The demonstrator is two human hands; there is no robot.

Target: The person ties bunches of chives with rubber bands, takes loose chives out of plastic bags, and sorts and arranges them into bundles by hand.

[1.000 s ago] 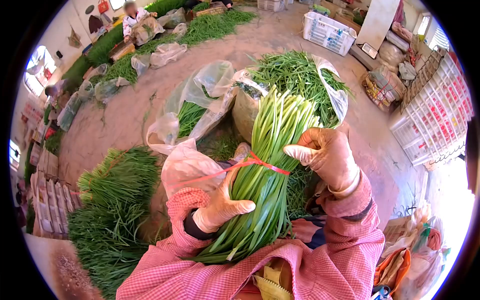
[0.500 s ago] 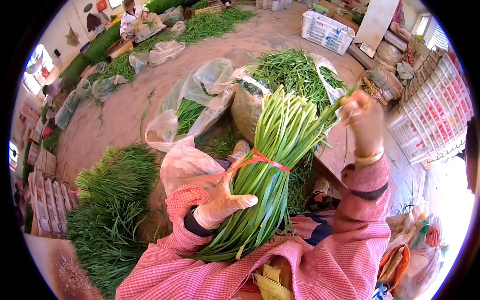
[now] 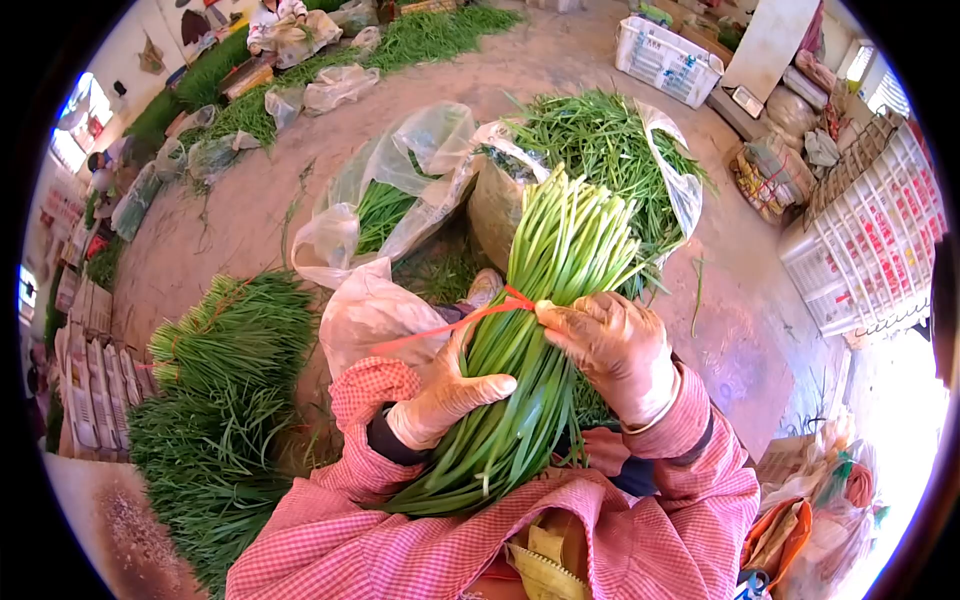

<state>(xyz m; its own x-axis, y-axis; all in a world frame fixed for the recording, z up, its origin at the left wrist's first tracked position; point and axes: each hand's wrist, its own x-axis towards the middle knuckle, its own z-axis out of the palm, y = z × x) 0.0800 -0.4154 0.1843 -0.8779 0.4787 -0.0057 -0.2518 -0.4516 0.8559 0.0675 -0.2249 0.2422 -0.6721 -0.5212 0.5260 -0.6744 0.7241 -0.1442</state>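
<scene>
A thick bunch of garlic chives (image 3: 520, 370) lies tilted across my lap, pale stem ends away from me and dark leaves toward me. Round its middle runs a red plastic tie (image 3: 519, 299), with a long loose tail trailing left. My gloved left hand (image 3: 450, 398) is wrapped round the bunch from the left, its thumb on top and its other fingers hidden underneath. At the right side of the bunch, my gloved right hand (image 3: 610, 345) has its fingers pinched together on the tie; the tie's end there is hidden.
Piled chives (image 3: 220, 430) lie on the left. Ahead stand an open plastic bag (image 3: 400, 215) and a sack heaped with loose chives (image 3: 600, 140). White crates (image 3: 870, 220) are stacked at right, another crate (image 3: 668, 60) stands further back. A person (image 3: 285, 35) sits at the far left.
My right hand has come down and left from a raised spot by the stem ends, where it held a few strands, to the tie. My left hand stays on the bunch.
</scene>
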